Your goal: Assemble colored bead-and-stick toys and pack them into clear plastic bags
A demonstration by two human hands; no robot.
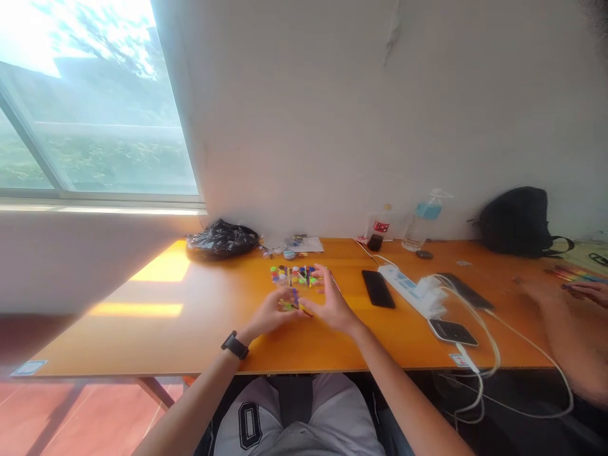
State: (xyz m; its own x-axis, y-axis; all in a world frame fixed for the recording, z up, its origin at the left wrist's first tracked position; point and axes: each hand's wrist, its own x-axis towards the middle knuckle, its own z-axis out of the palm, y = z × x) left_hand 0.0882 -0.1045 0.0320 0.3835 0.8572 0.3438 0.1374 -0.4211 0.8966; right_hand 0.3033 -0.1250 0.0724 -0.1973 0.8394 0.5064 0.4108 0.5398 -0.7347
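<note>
1. Closest thing to the camera: grey shorts, below the tabletop edge, to the near left of the power strip.
2. Small colourful pieces lie in a cluster left of the strip, with a few more between the hands. Too tiny and blurry to say what each one is.
3. Left hand, left of the strip: fingers curved in over the nearer pieces. Honestly can't tell if it's pinching one.
4. Right hand, between those pieces and the strip: fingers spread, thumb well off the forefinger, so it looks empty to me.
5. Phone sits just left of the strip; another person's hand is well to its right.
6. My read: this is the fiddly two-handed piece-handling step. Next move calls for a light fingertip pinch, without knocking neighbouring bits.
</note>
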